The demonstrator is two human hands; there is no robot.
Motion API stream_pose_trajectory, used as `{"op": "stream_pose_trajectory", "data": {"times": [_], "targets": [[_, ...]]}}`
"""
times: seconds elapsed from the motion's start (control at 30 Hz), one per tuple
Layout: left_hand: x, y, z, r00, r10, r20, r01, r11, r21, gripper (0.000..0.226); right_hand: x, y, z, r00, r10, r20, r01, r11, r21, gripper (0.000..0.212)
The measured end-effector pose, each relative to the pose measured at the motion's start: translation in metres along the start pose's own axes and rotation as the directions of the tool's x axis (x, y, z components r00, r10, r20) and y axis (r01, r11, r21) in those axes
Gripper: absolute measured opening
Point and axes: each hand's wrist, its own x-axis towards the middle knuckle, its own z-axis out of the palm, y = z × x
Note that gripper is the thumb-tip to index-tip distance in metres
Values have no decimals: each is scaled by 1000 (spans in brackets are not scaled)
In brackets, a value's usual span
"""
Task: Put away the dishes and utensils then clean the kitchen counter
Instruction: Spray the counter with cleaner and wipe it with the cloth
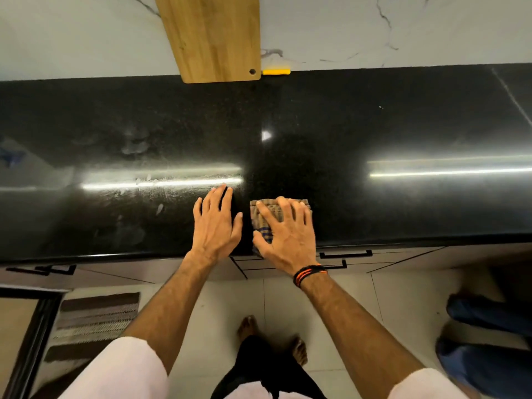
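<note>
A glossy black counter (374, 125) runs across the head view. My right hand (285, 234) lies flat with spread fingers on a folded brown checked cloth (266, 213), pressing it onto the counter near the front edge. Just to the left of it my left hand (216, 223) rests palm down on the bare counter with its fingers apart and nothing in it. Pale smears and streaks (135, 145) show on the counter left of the hands.
A wooden cutting board (213, 38) leans on the marble wall at the back, with a small yellow object (276, 72) beside its base. Drawers with black handles (345, 254) sit below the counter. A striped mat (95, 321) lies on the floor; blue fabric (486, 341) at the right.
</note>
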Motion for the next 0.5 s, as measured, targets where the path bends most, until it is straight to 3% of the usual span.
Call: {"op": "stream_pose_trajectory", "data": {"times": [0.33,0.5], "targets": [[28,0,7,999,-41,-10,42,999,26,73,-3,194,-47,977,210,-44,-215,963,-160,68],[28,4,7,999,-48,-16,49,998,38,74,-11,239,-58,961,273,-43,-276,947,-166,72]]}}
